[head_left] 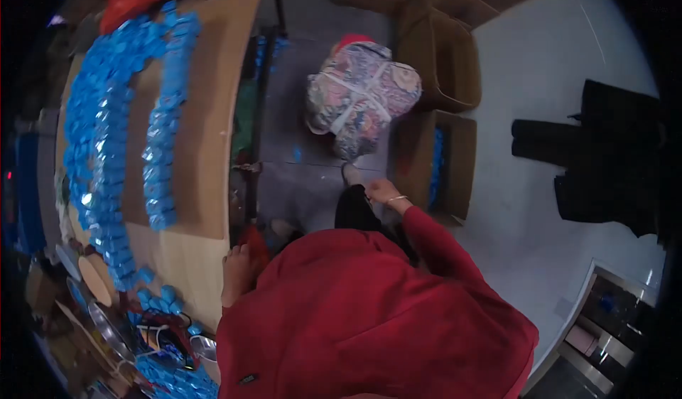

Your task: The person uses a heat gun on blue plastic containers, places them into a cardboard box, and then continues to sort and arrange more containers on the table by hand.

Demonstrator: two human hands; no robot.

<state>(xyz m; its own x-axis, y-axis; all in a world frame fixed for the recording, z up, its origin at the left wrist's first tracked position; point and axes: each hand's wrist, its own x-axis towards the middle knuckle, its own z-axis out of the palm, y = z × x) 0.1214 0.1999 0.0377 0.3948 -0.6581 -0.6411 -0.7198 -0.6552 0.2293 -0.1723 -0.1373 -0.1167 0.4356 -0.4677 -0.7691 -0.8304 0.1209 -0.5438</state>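
Note:
My left hand is at the right edge of the worktable, fingers out and nothing seen in them. Low in front of my body, my right hand hangs by my leg, with a bracelet at the wrist. Its fingers are loosely curled and I see nothing in them. Small shiny blue packets lie in long rows and a heap on the table. Ahead on the floor stands a bulging floral cloth bundle tied with white strips, beyond my foot.
Open cardboard boxes line the floor to the right; a nearer cardboard box has blue items inside. Dark clothing is at the far right against a pale surface. A metal bowl and several loose items crowd the table's near end.

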